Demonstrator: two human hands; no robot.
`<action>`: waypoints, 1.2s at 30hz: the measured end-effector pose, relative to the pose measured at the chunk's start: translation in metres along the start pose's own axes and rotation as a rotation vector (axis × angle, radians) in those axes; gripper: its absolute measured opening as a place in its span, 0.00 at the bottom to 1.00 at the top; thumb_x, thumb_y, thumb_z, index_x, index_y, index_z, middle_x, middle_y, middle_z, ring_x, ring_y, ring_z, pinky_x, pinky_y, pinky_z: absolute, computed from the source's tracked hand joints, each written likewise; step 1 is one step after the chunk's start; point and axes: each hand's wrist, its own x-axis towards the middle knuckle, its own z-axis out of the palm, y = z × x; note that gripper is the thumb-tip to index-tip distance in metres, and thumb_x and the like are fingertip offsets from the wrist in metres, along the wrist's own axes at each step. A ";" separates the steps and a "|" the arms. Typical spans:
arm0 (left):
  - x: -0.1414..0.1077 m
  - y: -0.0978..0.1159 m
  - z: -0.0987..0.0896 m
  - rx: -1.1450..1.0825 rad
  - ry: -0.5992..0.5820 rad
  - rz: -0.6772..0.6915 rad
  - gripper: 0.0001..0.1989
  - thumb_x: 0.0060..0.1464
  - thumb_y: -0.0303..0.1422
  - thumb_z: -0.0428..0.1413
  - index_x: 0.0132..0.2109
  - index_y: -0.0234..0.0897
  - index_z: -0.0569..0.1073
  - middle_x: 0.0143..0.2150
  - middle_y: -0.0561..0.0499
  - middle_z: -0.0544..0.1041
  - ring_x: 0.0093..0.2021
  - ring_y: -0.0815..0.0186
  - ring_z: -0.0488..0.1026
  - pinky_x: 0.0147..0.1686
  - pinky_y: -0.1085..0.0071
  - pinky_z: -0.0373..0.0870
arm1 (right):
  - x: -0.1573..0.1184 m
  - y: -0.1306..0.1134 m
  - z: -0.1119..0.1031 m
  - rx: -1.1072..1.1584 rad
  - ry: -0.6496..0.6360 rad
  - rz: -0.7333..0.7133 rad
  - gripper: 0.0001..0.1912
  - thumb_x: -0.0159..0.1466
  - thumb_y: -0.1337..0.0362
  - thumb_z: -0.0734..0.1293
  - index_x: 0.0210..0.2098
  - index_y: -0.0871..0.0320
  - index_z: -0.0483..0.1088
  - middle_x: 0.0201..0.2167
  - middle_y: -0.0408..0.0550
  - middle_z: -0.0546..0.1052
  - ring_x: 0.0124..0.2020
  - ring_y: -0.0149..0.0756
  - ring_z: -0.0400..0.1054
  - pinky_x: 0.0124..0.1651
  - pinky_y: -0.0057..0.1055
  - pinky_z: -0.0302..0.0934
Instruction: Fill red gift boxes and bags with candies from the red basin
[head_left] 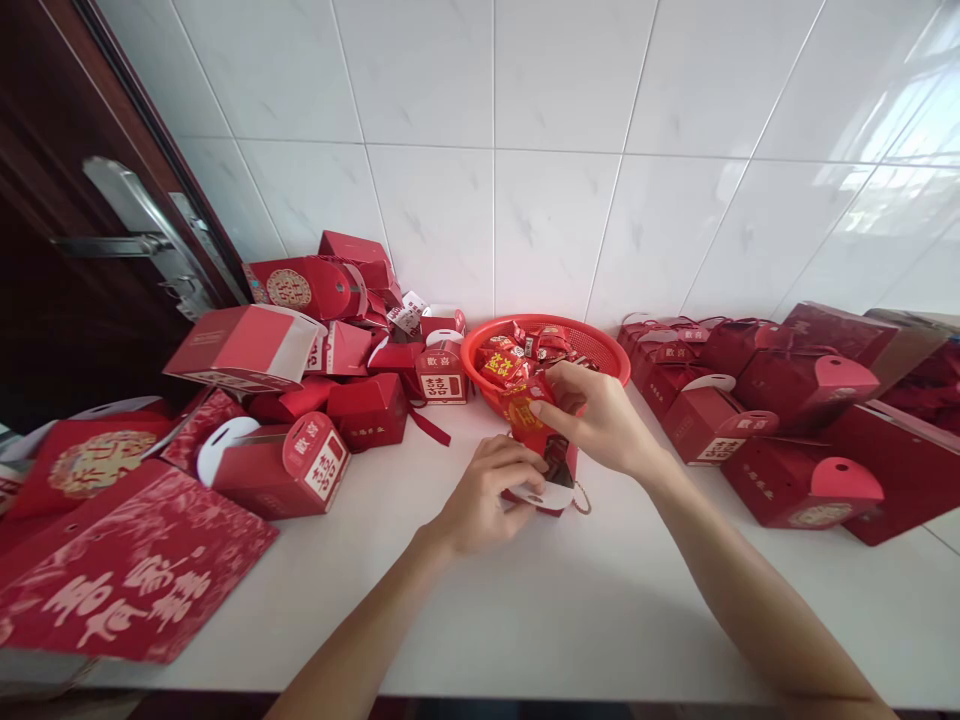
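Observation:
My left hand (487,492) is closed on the near edge of a small red gift box (553,496), whose white inner flap is folded out towards me. A thin twisted cord (583,500) loops from the box's right side. Above the open box, my right hand (600,415) pinches a shiny red wrapped packet (525,412) with gold print. The contents deep in the box are partly hidden by the fingers. Just behind, an orange-red plastic basket (474,352) holds several red wrapped sweets (502,366).
Several red gift boxes are heaped at the left, with a large printed red bag (142,570) in front. More red boxes (802,480) stand in rows at the right. A tiled wall (555,220) closes off the white table (600,620); a dark door (45,200) is at far left.

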 end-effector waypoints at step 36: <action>0.001 -0.003 -0.011 0.364 0.463 -0.216 0.09 0.53 0.32 0.55 0.37 0.43 0.81 0.32 0.49 0.72 0.42 0.56 0.69 0.47 0.56 0.65 | 0.000 0.002 0.017 -0.322 -0.271 0.163 0.12 0.65 0.65 0.68 0.49 0.55 0.71 0.31 0.44 0.81 0.33 0.38 0.74 0.31 0.28 0.55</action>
